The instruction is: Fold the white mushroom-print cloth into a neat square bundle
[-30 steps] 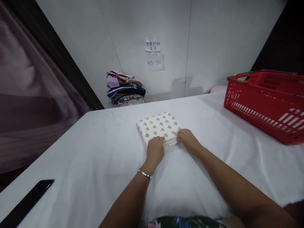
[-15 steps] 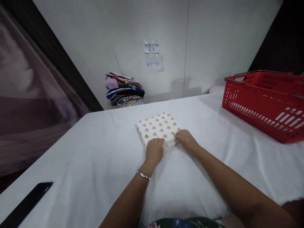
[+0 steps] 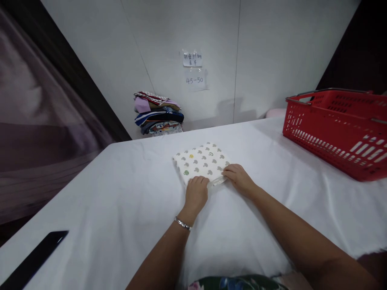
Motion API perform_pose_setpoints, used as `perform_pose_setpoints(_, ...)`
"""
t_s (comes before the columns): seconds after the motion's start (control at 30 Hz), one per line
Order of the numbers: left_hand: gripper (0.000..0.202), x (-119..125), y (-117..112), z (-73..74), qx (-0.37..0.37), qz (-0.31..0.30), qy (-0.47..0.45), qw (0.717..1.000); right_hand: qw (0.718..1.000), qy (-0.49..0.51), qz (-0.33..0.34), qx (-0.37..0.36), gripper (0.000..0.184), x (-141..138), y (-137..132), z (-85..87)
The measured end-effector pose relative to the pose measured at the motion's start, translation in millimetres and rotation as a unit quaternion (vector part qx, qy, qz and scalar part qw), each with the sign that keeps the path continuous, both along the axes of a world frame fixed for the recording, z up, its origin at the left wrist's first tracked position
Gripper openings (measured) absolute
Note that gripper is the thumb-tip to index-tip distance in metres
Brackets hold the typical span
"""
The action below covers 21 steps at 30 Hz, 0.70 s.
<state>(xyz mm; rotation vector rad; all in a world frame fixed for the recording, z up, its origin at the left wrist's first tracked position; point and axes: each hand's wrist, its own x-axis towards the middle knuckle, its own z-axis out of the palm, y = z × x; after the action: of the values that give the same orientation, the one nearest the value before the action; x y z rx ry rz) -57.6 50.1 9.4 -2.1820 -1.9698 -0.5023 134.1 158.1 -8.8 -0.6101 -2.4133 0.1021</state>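
Observation:
A folded white cloth (image 3: 201,161) with grey mushroom prints, plus a yellow and a green one, lies flat on the white-covered table (image 3: 127,201). My left hand (image 3: 196,195) is closed over the cloth's near edge at the left, fingers on top and thumb toward the right. At the near right corner, my right hand (image 3: 240,179) pinches the same edge between thumb and fingers. Between the two hands the layered folds of the edge show. The undersides of both hands' grips are hidden.
A red plastic basket (image 3: 329,137) stands on the table at the right. Behind the far edge is a stack of folded fabrics (image 3: 159,114) against the wall. A dark flat object (image 3: 36,257) lies at the near left. Paper signs (image 3: 195,79) hang on the wall.
Almost nothing differs. Both hands stay on the cloth's near edge, with only a slight shift of the right fingers.

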Motion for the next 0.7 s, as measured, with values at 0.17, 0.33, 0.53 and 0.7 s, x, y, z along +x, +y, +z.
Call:
perform_pose_setpoints(0.17,0.017,1,-6,1.5,0.020,-0.012,-0.013,1.000,1.000,0.002,0.020,-0.013,0.025,6,0,1.5)
perform_pose_setpoints(0.33,0.012,1,-7,1.5,0.035,-0.005,-0.028,0.999,1.000,0.012,0.020,-0.013,0.028,9,2,0.7)
perform_pose_setpoints(0.53,0.015,-6,-7,0.7,0.049,0.004,-0.039,0.998,0.999,0.046,-0.012,-0.015,0.032,17,14,-7.9)
perform_pose_setpoints(0.7,0.017,-10,-7,-1.7,0.042,0.005,-0.038,0.998,0.980,0.133,-0.073,-0.131,0.037,24,20,-18.3)
